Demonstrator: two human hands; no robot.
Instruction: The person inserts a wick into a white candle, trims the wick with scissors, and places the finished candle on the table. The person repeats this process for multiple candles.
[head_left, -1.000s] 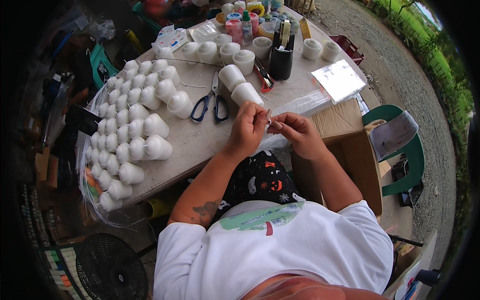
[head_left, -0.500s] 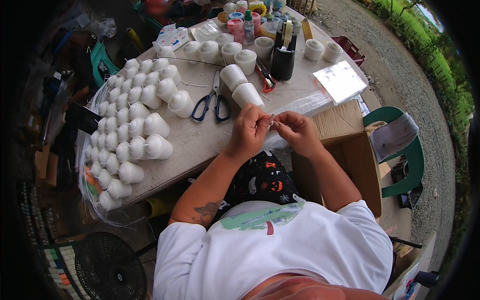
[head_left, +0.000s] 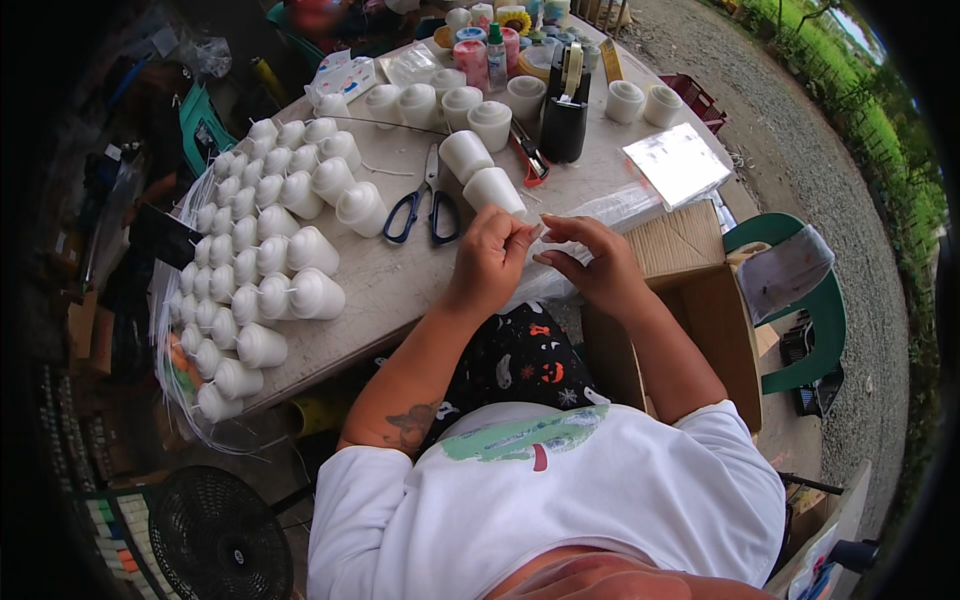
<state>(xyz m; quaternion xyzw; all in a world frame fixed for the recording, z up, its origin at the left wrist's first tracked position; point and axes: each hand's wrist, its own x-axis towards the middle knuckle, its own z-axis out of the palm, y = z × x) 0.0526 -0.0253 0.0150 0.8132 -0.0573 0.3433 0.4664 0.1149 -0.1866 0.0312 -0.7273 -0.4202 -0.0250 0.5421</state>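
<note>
I see L hand (head_left: pixel 498 255) pinched on a tiny pale bit (head_left: pixel 538 231), too small to ID; R hand (head_left: pixel 543 240) parted, just beside. Candles w/ wicks (head_left: pixel 272 256) left of hands look done; two candles (head_left: pixel 494 191) just ahead prob. aren't.

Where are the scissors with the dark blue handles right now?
In the head view, the scissors lie left of centre on the table, beyond the left hand and just left of two white candles.

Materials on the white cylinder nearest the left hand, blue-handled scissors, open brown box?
White waxy cylinder: likely wax, satin; soft sheen, though plastic possible.
Blue-handled metal scissors: probably steel blades, grey shine; handles look plastic, smooth.
Open brown cardboard box: matte; ridged flap suggests corrugated board.
</note>
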